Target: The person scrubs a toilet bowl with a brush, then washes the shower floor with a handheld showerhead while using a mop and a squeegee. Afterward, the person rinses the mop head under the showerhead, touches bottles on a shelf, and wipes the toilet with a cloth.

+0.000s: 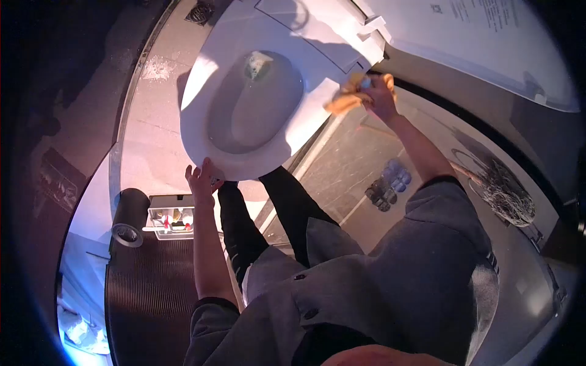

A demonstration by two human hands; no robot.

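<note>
A white toilet bowl [235, 165] with its inside showing takes up the upper middle of the head view. My right hand [379, 100] is closed on an orange-brown cloth [347, 102] at the right edge of the toilet, and a small light-blue patch shows beside the fingers. Near the front left rim of the bowl is my left hand [202, 178], its fingers apart and the fingertips close to or touching the rim. The raised white lid [482, 52] stands at the upper right.
A dark cylindrical bin [130, 210] and a clear box [171, 229] with small items stand at the left, above a ribbed dark mat [149, 293]. Two slippers [389, 185] lie on the floor right of my legs. A wire rack [510, 198] is farther right.
</note>
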